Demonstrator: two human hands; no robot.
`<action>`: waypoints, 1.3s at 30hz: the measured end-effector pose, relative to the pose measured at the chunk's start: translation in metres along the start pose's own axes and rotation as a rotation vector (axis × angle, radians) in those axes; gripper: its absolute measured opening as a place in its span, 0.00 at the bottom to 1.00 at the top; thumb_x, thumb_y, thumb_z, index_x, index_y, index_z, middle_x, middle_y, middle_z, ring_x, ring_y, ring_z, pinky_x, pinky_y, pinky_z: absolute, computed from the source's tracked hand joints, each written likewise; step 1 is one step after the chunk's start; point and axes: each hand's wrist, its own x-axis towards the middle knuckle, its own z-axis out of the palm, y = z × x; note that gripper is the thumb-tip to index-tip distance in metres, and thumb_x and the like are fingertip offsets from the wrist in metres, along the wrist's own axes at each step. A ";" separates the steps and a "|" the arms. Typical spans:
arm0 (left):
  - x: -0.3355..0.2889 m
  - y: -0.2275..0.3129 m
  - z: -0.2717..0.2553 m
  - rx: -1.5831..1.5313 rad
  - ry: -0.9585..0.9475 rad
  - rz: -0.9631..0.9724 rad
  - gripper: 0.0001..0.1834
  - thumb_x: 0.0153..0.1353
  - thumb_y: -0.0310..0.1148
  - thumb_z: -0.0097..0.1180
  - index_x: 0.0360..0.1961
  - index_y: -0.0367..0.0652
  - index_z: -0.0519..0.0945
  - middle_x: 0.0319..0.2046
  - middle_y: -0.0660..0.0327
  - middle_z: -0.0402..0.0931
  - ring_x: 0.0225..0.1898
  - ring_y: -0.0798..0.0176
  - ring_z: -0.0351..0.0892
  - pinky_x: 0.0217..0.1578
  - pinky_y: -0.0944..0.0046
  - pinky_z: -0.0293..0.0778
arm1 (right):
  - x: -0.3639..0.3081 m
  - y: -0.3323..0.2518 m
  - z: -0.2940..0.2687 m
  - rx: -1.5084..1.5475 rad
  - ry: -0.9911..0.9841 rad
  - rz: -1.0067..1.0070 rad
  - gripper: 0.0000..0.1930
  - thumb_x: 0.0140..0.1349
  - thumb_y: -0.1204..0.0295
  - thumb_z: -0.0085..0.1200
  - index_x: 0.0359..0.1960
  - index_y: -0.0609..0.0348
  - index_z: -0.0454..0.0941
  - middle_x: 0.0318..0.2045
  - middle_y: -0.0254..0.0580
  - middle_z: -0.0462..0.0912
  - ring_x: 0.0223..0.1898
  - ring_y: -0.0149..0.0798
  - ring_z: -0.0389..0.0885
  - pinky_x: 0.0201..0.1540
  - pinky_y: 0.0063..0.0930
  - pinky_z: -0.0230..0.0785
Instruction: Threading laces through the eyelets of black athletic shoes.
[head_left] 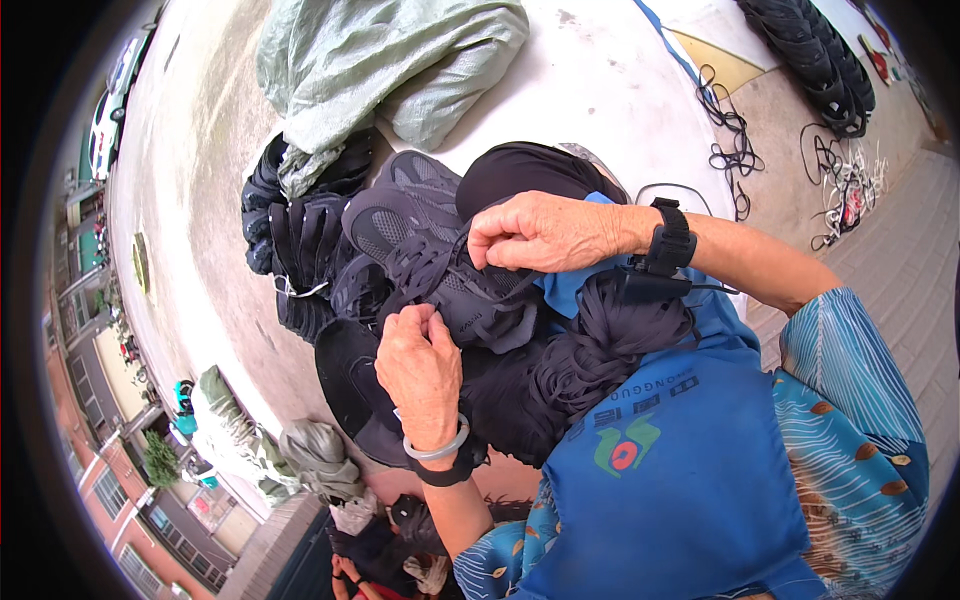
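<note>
A dark grey and black mesh sneaker (470, 300) lies on my lap, its lacing between my two hands. My left hand (420, 370), with a pale bangle at the wrist, is closed in a pinch at the shoe's lacing, on a black shoelace mostly hidden by the fingers. My right hand (540, 232), with a black watch, is curled closed just above the shoe's collar, its fingertips on the lace. Another grey sneaker (395, 215) lies against the first. A thick bundle of black laces (625, 335) hangs over my blue apron (680, 460).
Dark shoes (305, 230) are piled beyond my lap, partly under a pale green woven sack (400, 60). Loose black laces (732, 130) and white laces (852, 190) lie at the right, near a stack of black shoes (815, 65). Another person's hands (350, 575) show at the bottom.
</note>
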 end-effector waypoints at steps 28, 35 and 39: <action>0.013 -0.007 0.009 -0.030 -0.033 0.034 0.06 0.53 0.26 0.61 0.32 0.34 0.82 0.24 0.51 0.81 0.25 0.54 0.81 0.30 0.61 0.74 | -0.004 0.009 -0.001 0.020 0.085 -0.023 0.08 0.64 0.71 0.47 0.36 0.63 0.77 0.23 0.35 0.76 0.26 0.27 0.72 0.31 0.25 0.66; 0.019 -0.005 0.003 -0.073 -0.136 0.028 0.06 0.54 0.26 0.60 0.31 0.34 0.82 0.24 0.51 0.81 0.25 0.53 0.81 0.31 0.60 0.74 | -0.003 0.009 -0.002 0.024 0.099 -0.031 0.09 0.62 0.71 0.47 0.35 0.63 0.78 0.23 0.38 0.78 0.27 0.31 0.75 0.32 0.28 0.68; 0.026 0.004 -0.003 0.049 -0.218 -0.037 0.06 0.53 0.26 0.60 0.31 0.34 0.82 0.24 0.50 0.81 0.26 0.53 0.82 0.32 0.59 0.74 | -0.005 0.009 -0.003 0.042 0.121 0.001 0.10 0.59 0.71 0.48 0.35 0.63 0.79 0.24 0.41 0.80 0.28 0.35 0.78 0.33 0.30 0.70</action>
